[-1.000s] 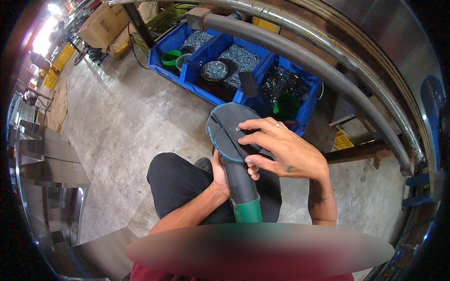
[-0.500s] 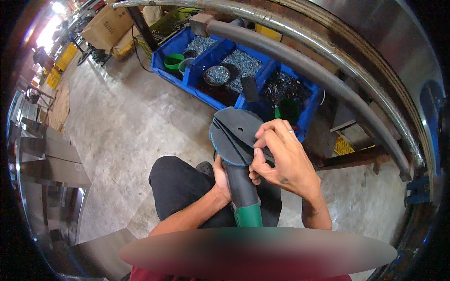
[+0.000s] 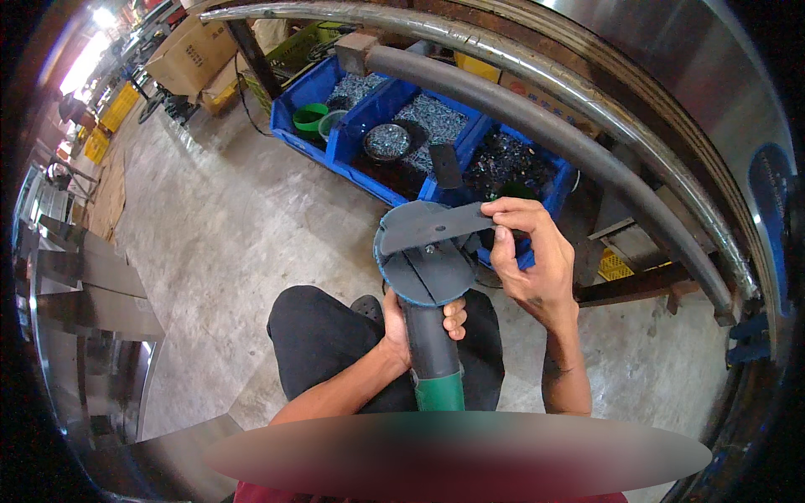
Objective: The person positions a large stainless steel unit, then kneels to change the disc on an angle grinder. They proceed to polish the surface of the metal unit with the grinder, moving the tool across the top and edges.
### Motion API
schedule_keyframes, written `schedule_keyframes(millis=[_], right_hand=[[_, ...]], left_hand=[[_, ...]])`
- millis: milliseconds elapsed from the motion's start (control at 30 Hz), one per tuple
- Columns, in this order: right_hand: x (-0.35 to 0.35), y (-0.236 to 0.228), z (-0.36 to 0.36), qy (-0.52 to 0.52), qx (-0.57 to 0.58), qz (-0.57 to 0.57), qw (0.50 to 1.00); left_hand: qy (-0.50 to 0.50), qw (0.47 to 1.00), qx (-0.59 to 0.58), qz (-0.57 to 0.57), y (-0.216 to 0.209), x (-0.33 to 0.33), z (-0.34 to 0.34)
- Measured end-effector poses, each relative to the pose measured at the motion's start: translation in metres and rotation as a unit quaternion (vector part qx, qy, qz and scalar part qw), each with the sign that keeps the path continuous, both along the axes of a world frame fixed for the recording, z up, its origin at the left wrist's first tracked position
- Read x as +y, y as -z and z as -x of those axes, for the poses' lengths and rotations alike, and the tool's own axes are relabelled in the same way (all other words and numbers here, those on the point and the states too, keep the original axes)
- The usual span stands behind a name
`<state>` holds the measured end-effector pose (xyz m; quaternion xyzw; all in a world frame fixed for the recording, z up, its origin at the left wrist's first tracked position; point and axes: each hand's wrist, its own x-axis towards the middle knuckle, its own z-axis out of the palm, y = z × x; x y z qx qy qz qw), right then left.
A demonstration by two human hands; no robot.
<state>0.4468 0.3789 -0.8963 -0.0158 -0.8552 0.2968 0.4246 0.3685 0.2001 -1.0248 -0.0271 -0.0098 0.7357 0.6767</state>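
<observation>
— Two hands are in view; report each grip and what is obscured.

— Left hand (image 3: 407, 323): fingers closed around the dark tube (image 3: 432, 348) below the round disc head (image 3: 426, 267). Palm side is hidden behind the tube. Right hand (image 3: 532, 256): thumb and fingers pinched shut on one end of a flat dark metal strip (image 3: 436, 228), which lies across the top of the disc head, above the person's lap. The contact between strip and disc cannot be made out. A green section (image 3: 440, 390) continues the tube downward and is cut off by a blurred band along the lower edge.

— Containers?

— Blue bins (image 3: 356, 138) stand on the concrete floor (image 3: 226, 226) ahead. Several hold heaps of small grey metal fasteners (image 3: 432, 117); one holds a green bowl (image 3: 310, 117), another a dark round dish (image 3: 387, 141) of fasteners. The rightmost bin is partly hidden by the right hand.

— Surroundings?

— A thick grey pipe (image 3: 537, 126) arcs over the bins. Cardboard boxes (image 3: 189, 54) sit beyond, top left
</observation>
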Motion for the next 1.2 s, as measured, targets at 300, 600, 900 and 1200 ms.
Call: schedule_keyframes(millis=[300,600,900,1200], right_hand=[[0.01,0.011,-0.001,-0.097,-0.034,0.01,0.995],[-0.005,0.018,-0.017,-0.067,-0.015,-0.061,0.996],[-0.009,0.016,-0.024,-0.066,-0.052,-0.082,0.993],[-0.023,-0.009,-0.022,-0.045,-0.097,-0.092,0.99]], left_hand=[[0.0,0.998,-0.051,-0.048,0.004,0.001,-0.003],[-0.001,1.0,0.016,-0.01,0.004,-0.001,0.002],[-0.003,1.0,-0.012,-0.012,0.002,-0.002,0.001],[-0.009,0.999,-0.041,-0.002,-0.004,-0.004,-0.002]])
